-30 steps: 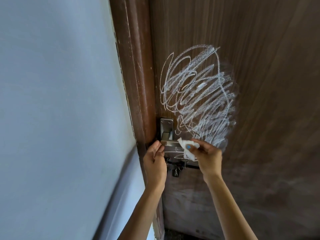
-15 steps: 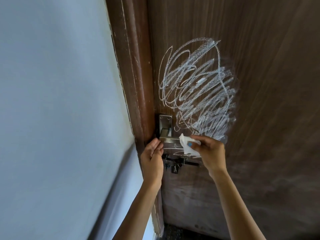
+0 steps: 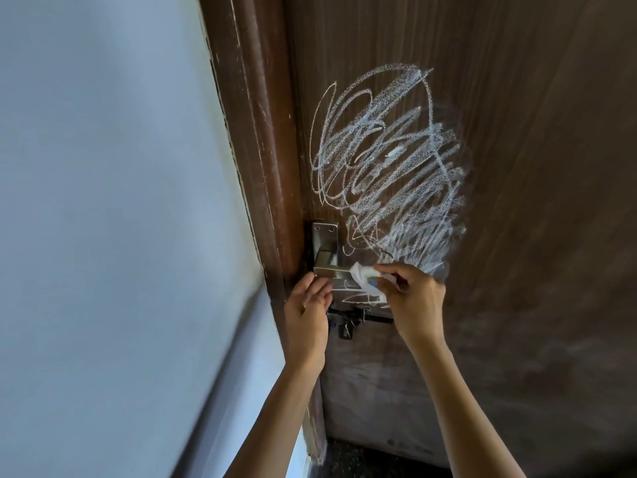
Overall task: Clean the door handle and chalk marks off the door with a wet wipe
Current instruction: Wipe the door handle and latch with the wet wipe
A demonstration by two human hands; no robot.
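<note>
A dark brown wooden door (image 3: 517, 167) carries a big white chalk scribble (image 3: 386, 167) above a silver lever handle (image 3: 327, 263). My right hand (image 3: 413, 298) pinches a crumpled white wet wipe (image 3: 365, 276) and holds it against the outer end of the lever. My left hand (image 3: 306, 315) rests with straight fingers just under the lever's inner end, by the door edge. A few thin chalk lines (image 3: 355, 294) show below the handle, partly hidden by my hands.
A brown door frame (image 3: 255, 150) runs along the door's left edge, with a pale blue-white wall (image 3: 103, 201) beyond it. A black sliding bolt (image 3: 348, 322) sits on the door just under my hands. Dark floor (image 3: 379, 460) shows at the bottom.
My right hand and the wipe have slid a little to the right along the lever. The left hand stays under the handle. The view has tilted down slightly.
</note>
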